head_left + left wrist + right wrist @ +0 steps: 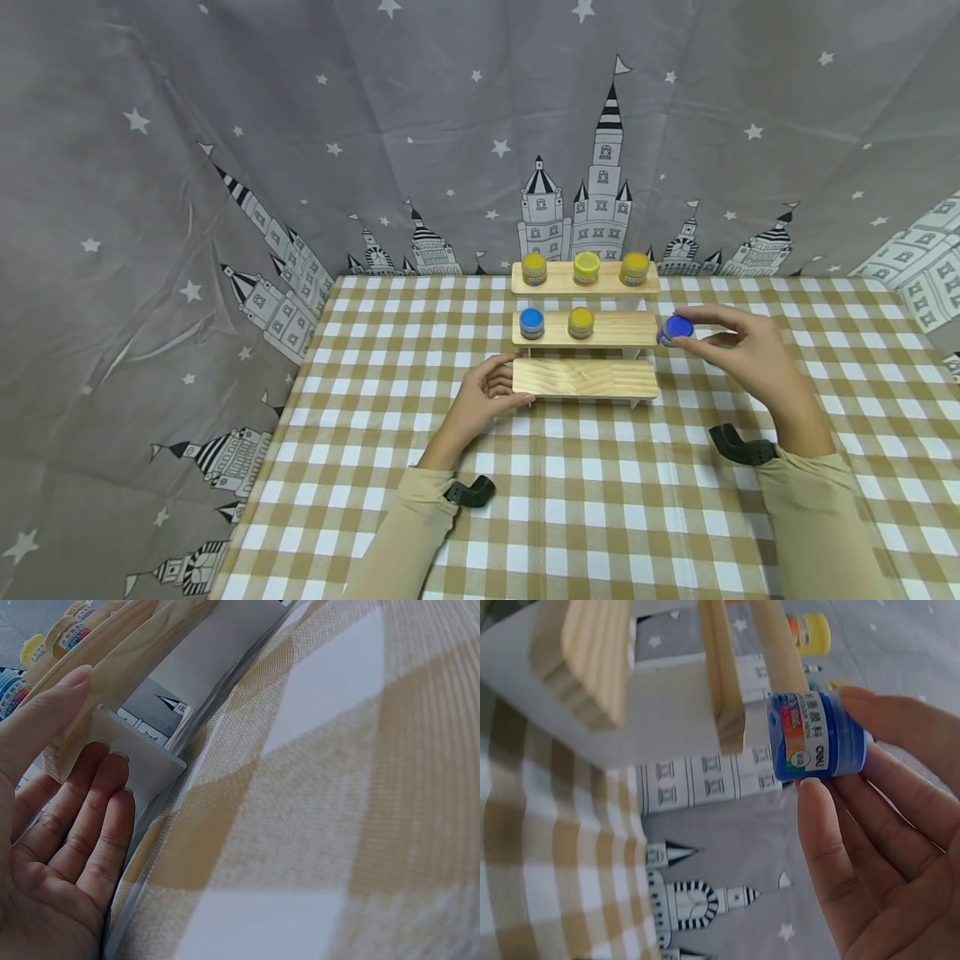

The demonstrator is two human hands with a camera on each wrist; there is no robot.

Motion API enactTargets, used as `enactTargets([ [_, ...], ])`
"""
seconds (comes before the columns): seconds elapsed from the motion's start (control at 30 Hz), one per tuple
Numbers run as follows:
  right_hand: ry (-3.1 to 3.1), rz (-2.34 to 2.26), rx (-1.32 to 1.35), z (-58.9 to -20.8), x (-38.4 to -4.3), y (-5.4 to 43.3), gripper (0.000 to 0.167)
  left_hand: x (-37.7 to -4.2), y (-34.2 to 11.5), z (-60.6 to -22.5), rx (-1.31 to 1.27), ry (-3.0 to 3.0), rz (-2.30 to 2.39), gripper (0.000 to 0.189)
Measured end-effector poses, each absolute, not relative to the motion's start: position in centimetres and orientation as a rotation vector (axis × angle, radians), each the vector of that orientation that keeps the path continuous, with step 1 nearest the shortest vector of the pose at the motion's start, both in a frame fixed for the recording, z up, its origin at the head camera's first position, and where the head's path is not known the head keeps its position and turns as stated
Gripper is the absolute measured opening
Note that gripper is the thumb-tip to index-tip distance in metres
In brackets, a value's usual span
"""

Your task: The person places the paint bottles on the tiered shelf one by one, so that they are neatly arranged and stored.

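My right hand (750,350) pinches a dark blue paint jar (677,330) between thumb and fingers, just off the right end of the middle tier. In the right wrist view the jar (802,735) is tipped on its side, its printed label showing. My left hand (483,392) grips the left end of the lowest tier of a three-tier wooden stand (585,379). In the left wrist view the thumb lies on the board, with the fingers (97,802) curled under it by the white support (142,754).
Three yellow-lidded jars, the middle one (586,267) brighter, stand on the top tier. A light blue jar (532,322) and a yellow jar (581,322) occupy the middle tier. Under the stand is a checked tablecloth (570,500); a grey castle-print curtain (420,100) hangs behind.
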State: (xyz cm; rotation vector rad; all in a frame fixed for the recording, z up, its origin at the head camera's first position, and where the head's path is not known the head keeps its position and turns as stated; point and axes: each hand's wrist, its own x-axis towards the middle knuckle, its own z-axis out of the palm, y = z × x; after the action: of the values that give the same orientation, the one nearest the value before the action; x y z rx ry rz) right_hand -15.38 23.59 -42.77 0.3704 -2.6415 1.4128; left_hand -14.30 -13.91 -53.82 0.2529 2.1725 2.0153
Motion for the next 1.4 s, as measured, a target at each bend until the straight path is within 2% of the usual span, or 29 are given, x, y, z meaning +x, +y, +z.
enactTargets([
  [0.63, -2.68, 1.427, 0.491, -42.2, -17.2, 19.8, 0.041, -14.3, -13.8, -53.9, 0.253, 2.178, 2.005, 0.071],
  [1.4, -2.758, 1.383, 0.482, -42.5, -17.9, 18.9, 0.04, -14.3, -13.8, -53.8, 0.25, 2.171, 2.018, 0.072],
])
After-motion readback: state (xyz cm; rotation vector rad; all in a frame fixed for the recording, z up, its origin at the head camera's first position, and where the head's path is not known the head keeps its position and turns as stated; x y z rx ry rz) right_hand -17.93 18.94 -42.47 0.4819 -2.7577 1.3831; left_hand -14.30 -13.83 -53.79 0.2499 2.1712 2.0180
